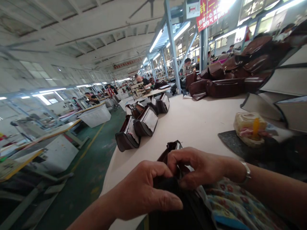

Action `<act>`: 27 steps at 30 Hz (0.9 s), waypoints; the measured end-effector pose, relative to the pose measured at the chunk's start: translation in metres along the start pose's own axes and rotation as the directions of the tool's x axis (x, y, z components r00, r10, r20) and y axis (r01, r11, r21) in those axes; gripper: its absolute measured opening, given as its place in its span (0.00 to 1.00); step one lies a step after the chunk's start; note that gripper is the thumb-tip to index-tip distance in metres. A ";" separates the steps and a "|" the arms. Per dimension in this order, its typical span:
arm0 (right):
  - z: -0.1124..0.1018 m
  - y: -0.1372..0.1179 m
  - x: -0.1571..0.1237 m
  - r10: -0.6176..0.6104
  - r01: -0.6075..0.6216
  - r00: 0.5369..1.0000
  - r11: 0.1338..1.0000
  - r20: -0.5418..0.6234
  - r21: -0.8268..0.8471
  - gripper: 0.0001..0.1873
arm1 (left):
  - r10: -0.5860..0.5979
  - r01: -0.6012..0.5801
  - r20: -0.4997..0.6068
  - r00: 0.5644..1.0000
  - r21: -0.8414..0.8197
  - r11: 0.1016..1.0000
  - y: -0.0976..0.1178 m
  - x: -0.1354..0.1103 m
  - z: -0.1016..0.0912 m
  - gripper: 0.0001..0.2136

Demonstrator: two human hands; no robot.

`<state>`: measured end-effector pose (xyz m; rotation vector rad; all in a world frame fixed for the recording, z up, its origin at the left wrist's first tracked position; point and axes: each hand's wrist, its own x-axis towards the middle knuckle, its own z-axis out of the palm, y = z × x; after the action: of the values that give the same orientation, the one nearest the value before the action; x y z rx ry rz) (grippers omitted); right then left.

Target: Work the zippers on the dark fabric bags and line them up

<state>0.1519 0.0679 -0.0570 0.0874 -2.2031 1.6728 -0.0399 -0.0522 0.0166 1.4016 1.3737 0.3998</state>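
Note:
My left hand (144, 191) is closed in a grip on a dark brown leather bag piece (171, 150) at the near edge of the pale table (196, 121). My right hand (199, 166), with a silver bracelet on the wrist, pinches the same piece from the right, its fingers curled onto the dark material. Most of the piece is hidden under both hands; black fabric lies below them.
Several dark brown bags with silvery lining (141, 123) stand in a row along the table's left edge. A pile of brown bags (230, 76) sits at the far right. A yellowish container (249, 127) rests on a dark mat. Other people work at distant tables (141, 81).

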 end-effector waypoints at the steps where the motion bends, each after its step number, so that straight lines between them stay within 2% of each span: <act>1: -0.001 0.000 0.000 -0.007 0.007 1.000 1.000 0.013 0.005 0.16 | 0.004 -0.004 0.001 1.000 0.004 1.000 0.000 0.001 0.001 0.20; 5: -0.005 0.000 0.000 -0.030 0.030 0.999 0.999 0.038 0.015 0.17 | 0.098 -0.098 -0.023 0.995 0.023 0.995 -0.001 0.005 0.005 0.19; 14: -0.003 0.001 -0.007 -0.009 0.008 1.000 0.994 0.010 0.105 0.10 | 0.111 -0.110 0.024 0.993 -0.064 0.992 -0.006 0.011 0.003 0.17; 18: 0.000 0.000 -0.012 0.017 -0.017 1.000 0.987 -0.001 0.160 0.14 | 0.116 -0.116 -0.007 0.993 -0.068 0.991 -0.006 0.012 0.006 0.16; 23: 0.003 -0.004 -0.015 0.103 -0.100 0.994 0.990 -0.022 0.102 0.23 | 0.149 -0.147 0.003 0.989 -0.104 0.984 -0.006 0.014 0.009 0.15; 27: 0.005 -0.005 -0.012 0.130 -0.125 0.991 0.974 -0.016 0.191 0.20 | 0.140 -0.139 0.001 0.990 -0.099 0.985 -0.006 0.015 0.009 0.14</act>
<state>0.1634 0.0593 -0.0572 -0.0282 -2.0628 1.9389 -0.0318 -0.0448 0.0022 1.4202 1.2361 0.5467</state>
